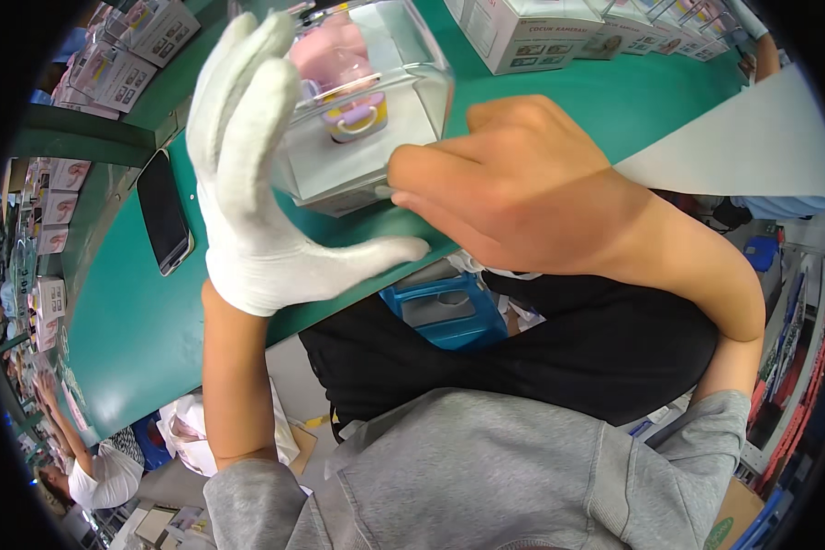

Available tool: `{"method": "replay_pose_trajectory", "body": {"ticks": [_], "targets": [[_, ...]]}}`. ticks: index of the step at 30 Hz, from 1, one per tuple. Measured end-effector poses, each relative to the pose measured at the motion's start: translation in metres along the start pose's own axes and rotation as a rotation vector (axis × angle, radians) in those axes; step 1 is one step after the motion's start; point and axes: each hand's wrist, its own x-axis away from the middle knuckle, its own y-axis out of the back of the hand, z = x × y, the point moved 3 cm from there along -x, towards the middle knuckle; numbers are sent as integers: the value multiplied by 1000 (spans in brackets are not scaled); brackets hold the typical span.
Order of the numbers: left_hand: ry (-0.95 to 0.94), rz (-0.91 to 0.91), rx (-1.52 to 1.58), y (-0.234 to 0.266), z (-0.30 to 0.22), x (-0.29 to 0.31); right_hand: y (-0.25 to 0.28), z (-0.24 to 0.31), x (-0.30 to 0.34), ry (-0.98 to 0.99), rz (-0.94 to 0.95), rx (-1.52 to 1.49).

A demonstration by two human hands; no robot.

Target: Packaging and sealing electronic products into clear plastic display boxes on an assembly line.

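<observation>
I count two hands: a left hand in white knit fabric, fingers released, thumb splayed; a bare right hand, fingers curled, can't tell if pinching anything. Between them, on the smooth green tabletop: one clear rigid plastic box, rounded pink contents inside. One flat black phone, left.

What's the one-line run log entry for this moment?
left hand: gloved, open, by clear box; right hand: bare, curled, by box; toy: pink, inside box; phone: on table
</observation>
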Motion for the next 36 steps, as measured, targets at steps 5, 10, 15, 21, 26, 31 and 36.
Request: {"method": "replay_pose_trajectory", "body": {"ticks": [5, 10, 15, 21, 26, 31, 36], "targets": [[-43, -94, -15, -3, 13, 12, -4, 7, -6, 7, 24, 44], [-65, -93, -18, -1, 16, 17, -5, 10, -4, -12, 8, 106], [-82, -131, 2, -3, 18, 20, 2, 9, -3, 1, -21, 201], [-53, -175, -100, -7, 5, 11, 19, 4, 3, 3, -58, 81], [-82, -241, -188, -7, 7, 22, 16, -4, 20, -84, -73, -64], [643, -96, 424, -31, 12, 50, 22, -19, 42, -254, -41, -206], [682, -82, 401, -62, 19, 38, 10, -29, 60, -291, -54, -260]]}}
